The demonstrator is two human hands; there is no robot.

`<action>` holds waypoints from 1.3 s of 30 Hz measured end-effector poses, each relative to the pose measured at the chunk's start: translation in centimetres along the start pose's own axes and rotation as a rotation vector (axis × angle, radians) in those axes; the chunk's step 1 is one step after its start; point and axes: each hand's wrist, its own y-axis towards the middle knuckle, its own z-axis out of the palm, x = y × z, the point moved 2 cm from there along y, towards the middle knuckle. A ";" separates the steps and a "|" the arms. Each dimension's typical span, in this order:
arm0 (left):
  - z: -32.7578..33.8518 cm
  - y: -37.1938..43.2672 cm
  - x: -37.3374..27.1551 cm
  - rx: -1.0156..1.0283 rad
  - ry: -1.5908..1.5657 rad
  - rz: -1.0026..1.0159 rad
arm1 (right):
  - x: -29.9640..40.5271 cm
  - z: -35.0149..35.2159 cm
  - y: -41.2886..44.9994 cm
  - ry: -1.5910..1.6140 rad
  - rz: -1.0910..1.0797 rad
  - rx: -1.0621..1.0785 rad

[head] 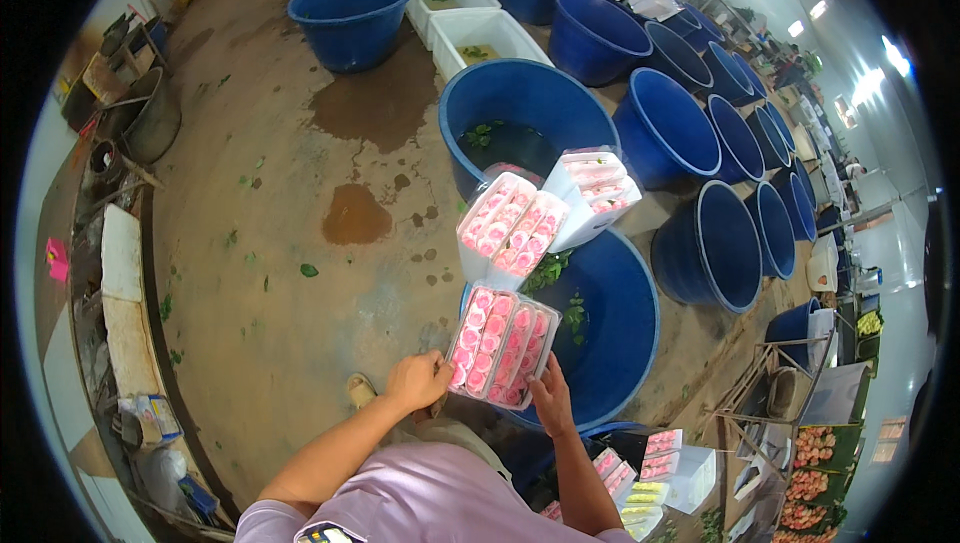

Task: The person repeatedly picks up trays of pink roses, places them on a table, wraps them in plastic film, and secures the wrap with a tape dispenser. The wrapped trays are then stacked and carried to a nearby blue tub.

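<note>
A clear-wrapped bunch of pink roses (501, 348), packed in rows of blooms, is held in front of my body. My left hand (421, 382) grips its lower left edge, and the fingers of my right hand (551, 397) hold its right side. Just beyond is a second bunch of pink roses (517, 224) in a white sleeve. Behind that to the right, a paler pink bunch (596, 181) leans in its own white wrapping. Under these bunches stands a round blue tub (630, 340) with water and green leaves in it.
A blue tub with dark water (457, 119) stands farther ahead, beside white rectangular bins (517, 25). Rows of blue tubs (675, 123) fill the right. More wrapped pink and yellow bunches (645, 498) lie behind my right arm. Wet patches (356, 213) mark the floor at left.
</note>
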 end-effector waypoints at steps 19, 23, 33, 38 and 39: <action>-1.3 -19.8 25.9 -0.325 -0.187 -0.213 | 8.6 13.0 0.7 -0.097 -0.398 0.064; 3.5 -26.6 28.2 -0.469 -0.479 -0.314 | 1.0 19.4 1.4 -0.554 -0.209 0.500; 7.5 -53.6 43.1 -1.459 -0.687 -0.867 | -12.7 46.1 -9.9 -1.251 -0.064 1.332; 11.7 -69.4 44.2 -1.937 -1.034 -1.018 | -19.5 61.1 -14.8 -1.384 -0.059 1.549; 12.4 -72.3 43.9 -2.132 -1.129 -1.017 | -21.0 63.7 -15.5 -1.408 -0.057 1.585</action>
